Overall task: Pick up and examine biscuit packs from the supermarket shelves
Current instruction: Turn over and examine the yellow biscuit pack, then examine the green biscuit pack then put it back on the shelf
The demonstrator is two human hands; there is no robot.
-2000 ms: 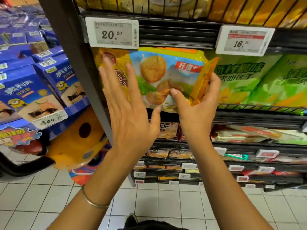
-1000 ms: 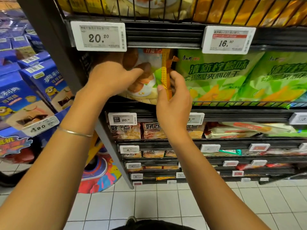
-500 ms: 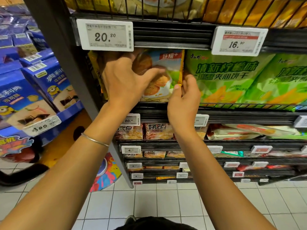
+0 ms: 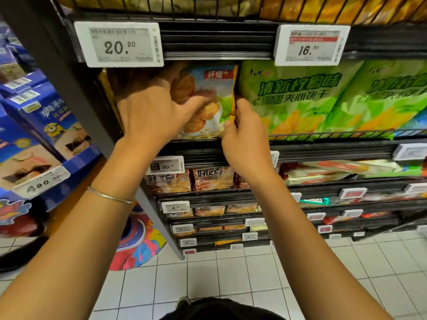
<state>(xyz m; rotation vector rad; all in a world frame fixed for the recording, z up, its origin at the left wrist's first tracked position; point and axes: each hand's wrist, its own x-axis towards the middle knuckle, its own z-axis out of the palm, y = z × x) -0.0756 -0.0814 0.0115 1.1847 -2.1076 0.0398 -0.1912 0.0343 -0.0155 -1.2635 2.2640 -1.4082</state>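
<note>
A yellow and blue biscuit pack (image 4: 215, 93) with round biscuits printed on it stands on the wire shelf (image 4: 323, 135) under the 20.20 price tag (image 4: 120, 45). My left hand (image 4: 152, 112) lies over the pack's left half, thumb spread across its front, fingers hidden behind the shelf shadow. My right hand (image 4: 245, 135) pinches the pack's orange right edge between thumb and fingers, beside the green lemon sandwich-biscuit packs (image 4: 300, 95).
A 16.90 price tag (image 4: 310, 46) hangs over the green packs. Lower shelves (image 4: 300, 204) hold several smaller biscuit packs and price tags. Blue boxed biscuits (image 4: 46, 125) fill a display at the left. White tiled floor (image 4: 231, 285) lies below.
Two seconds ago the pack was out in front of the shelf in my right hand. Both hands have since pushed it back into its slot, face forward.
</note>
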